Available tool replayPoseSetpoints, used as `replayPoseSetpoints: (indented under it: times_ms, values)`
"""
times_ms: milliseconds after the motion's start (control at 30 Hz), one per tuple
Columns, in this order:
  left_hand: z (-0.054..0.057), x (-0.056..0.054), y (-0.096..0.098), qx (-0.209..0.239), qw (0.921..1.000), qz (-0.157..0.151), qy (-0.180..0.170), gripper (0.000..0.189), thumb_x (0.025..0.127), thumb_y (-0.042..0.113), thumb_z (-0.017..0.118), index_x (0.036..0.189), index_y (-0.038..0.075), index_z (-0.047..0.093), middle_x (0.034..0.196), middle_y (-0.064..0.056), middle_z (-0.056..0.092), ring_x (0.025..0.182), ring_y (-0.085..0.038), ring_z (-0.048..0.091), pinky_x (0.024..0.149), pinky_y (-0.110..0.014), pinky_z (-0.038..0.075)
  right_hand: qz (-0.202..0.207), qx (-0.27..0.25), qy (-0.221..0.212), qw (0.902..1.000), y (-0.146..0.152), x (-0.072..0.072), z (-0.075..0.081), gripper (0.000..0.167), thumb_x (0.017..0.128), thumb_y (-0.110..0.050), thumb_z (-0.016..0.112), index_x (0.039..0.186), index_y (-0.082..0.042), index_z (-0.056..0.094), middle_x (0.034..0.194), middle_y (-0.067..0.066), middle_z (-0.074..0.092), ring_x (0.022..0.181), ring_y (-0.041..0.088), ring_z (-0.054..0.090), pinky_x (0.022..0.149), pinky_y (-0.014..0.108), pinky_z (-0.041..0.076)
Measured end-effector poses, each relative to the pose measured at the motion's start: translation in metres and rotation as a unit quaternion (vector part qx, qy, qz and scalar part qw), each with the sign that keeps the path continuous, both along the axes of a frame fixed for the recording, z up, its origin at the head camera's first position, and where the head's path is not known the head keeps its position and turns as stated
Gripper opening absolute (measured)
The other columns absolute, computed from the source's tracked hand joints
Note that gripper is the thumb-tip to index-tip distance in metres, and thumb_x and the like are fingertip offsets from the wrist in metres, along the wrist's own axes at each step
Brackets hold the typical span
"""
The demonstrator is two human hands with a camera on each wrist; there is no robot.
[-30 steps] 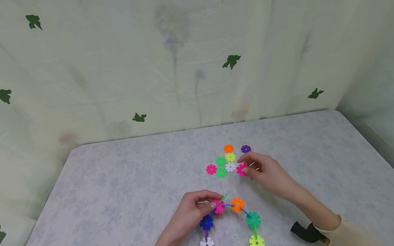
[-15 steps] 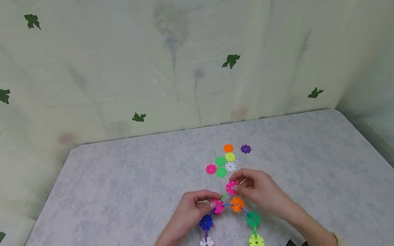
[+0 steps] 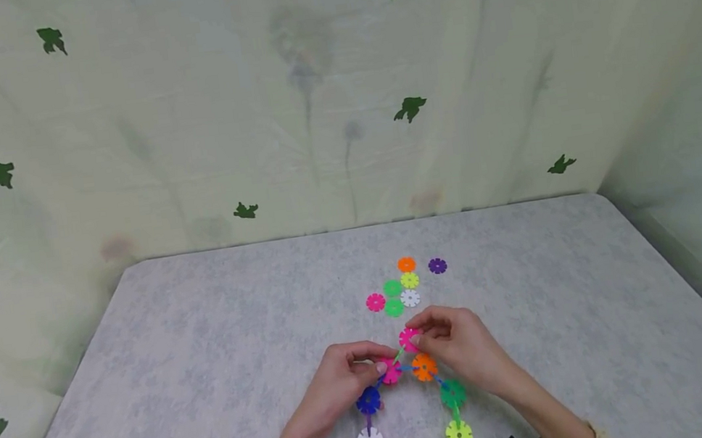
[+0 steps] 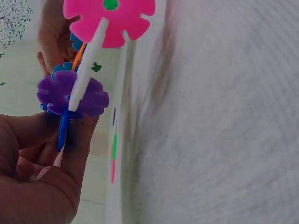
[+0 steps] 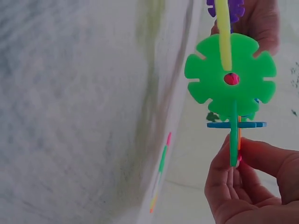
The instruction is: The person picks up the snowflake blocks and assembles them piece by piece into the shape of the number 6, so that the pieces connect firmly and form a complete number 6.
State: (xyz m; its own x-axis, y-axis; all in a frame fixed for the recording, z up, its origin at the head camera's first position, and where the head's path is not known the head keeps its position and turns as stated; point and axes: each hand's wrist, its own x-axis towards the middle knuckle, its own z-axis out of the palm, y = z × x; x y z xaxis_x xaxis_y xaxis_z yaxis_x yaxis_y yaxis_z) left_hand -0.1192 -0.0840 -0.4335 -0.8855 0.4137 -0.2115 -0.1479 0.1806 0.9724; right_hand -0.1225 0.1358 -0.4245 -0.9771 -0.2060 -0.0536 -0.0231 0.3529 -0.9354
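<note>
A ring of slotted plastic snowflake discs in many colours lies between my hands in the head view, with an orange disc and a yellow disc on its right side. At the ring's top left, my left hand pinches a pink disc. From that disc a green disc sticks up edge-on. My right hand pinches another pink disc between thumb and fingers, right at the green disc's upper end. A large green disc of the ring partly hides this work in the right wrist view.
Several loose discs lie farther back on the grey table, among them an orange disc, a white disc and a purple disc set apart. A pale curtain stands behind the table.
My right hand has brought a pink disc from the loose group toward me, down to the green disc above the ring. My left hand has kept its hold on the ring.
</note>
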Motion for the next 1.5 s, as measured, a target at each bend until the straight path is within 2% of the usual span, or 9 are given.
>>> replayPoseSetpoints:
  times_ms: [233,500,600,833,967,1067,1200,1300,1500]
  values:
    - [-0.0006,0.0021,0.0,-0.019,0.9997,-0.002,0.016,0.02,0.089,-0.002,0.064,0.105,0.003,0.075,0.094,-0.007,0.074,0.072,-0.017,0.066,0.064,-0.025,0.05,0.024,-0.019,-0.016,0.9994,0.0018,-0.0005,-0.0005,0.015,0.088,0.002,0.068,0.1,-0.007,0.072,0.087,0.006,0.068,0.071,0.021,0.063,0.064,0.03,0.055]
    - [-0.0011,0.0037,0.0002,-0.032,0.9985,-0.016,0.041,0.019,0.089,-0.003,0.064,0.101,0.004,0.076,0.088,-0.006,0.073,0.062,-0.009,0.058,0.058,-0.022,0.047,0.071,-0.037,-0.024,0.9966,0.0069,-0.0035,-0.0039,0.016,0.088,0.001,0.065,0.102,-0.004,0.071,0.087,0.009,0.068,0.072,0.022,0.063,0.064,0.03,0.054]
    - [-0.001,0.0042,0.0009,-0.026,0.999,-0.015,0.034,0.019,0.089,-0.003,0.064,0.101,0.004,0.076,0.087,-0.007,0.073,0.059,-0.011,0.058,0.055,-0.023,0.047,0.076,-0.031,-0.025,0.9963,0.007,-0.004,-0.0048,0.016,0.09,0.001,0.065,0.102,-0.006,0.071,0.088,0.008,0.068,0.073,0.022,0.063,0.064,0.03,0.055]
    - [-0.0003,0.0012,0.0052,-0.005,0.9999,0.001,0.009,0.018,0.094,0.006,0.064,0.111,0.004,0.068,0.084,-0.006,0.064,0.067,-0.017,0.062,0.062,-0.026,0.05,0.086,-0.045,-0.003,0.9953,0.0063,-0.0043,-0.0076,0.018,0.094,-0.004,0.064,0.111,-0.006,0.071,0.098,0.006,0.07,0.079,0.021,0.067,0.069,0.029,0.055]
    - [-0.002,0.0011,0.0064,-0.004,1.0,-0.001,0.005,0.018,0.097,0.015,0.063,0.111,0.005,0.068,0.076,-0.003,0.061,0.06,-0.015,0.053,0.056,-0.025,0.045,0.111,-0.069,0.002,0.9915,0.0047,-0.003,-0.0083,0.024,0.094,-0.001,0.063,0.117,-0.003,0.069,0.109,0.007,0.068,0.085,0.023,0.068,0.075,0.031,0.055]
    - [-0.004,0.0015,0.0065,-0.008,0.9999,0.001,0.013,0.018,0.097,0.019,0.063,0.107,0.006,0.07,0.072,-0.001,0.057,0.055,-0.013,0.044,0.051,-0.024,0.039,0.124,-0.074,0.004,0.9895,0.003,-0.0018,-0.0082,0.028,0.093,0.003,0.061,0.12,-0.001,0.067,0.11,0.006,0.067,0.086,0.022,0.067,0.076,0.031,0.055]
    - [-0.0055,0.0015,0.0057,-0.008,0.9995,0.016,0.027,0.015,0.095,0.017,0.065,0.106,0.007,0.071,0.075,-0.001,0.06,0.058,-0.013,0.047,0.049,-0.023,0.039,0.134,-0.076,-0.003,0.988,0.0011,-0.0011,-0.0085,0.032,0.092,0.005,0.061,0.123,-0.003,0.065,0.109,0.007,0.067,0.089,0.023,0.065,0.077,0.031,0.055]
    - [-0.0055,0.0011,0.0045,-0.012,0.9987,0.022,0.044,0.018,0.093,0.011,0.066,0.109,0.01,0.071,0.084,-0.004,0.064,0.063,-0.014,0.051,0.05,-0.023,0.04,0.134,-0.073,-0.012,0.9882,0.0005,-0.001,-0.009,0.034,0.092,0.005,0.061,0.124,-0.007,0.065,0.109,0.008,0.066,0.093,0.024,0.065,0.078,0.031,0.055]
    - [-0.0055,-0.0013,-0.0004,-0.027,0.9981,0.016,0.053,0.026,0.088,0.004,0.067,0.113,0.011,0.073,0.093,-0.005,0.065,0.059,-0.013,0.05,0.052,-0.021,0.04,0.114,-0.021,0.001,0.9933,0.0046,-0.0036,-0.0081,0.031,0.093,-0.003,0.062,0.124,-0.007,0.065,0.108,0.005,0.067,0.096,0.023,0.065,0.084,0.031,0.052]
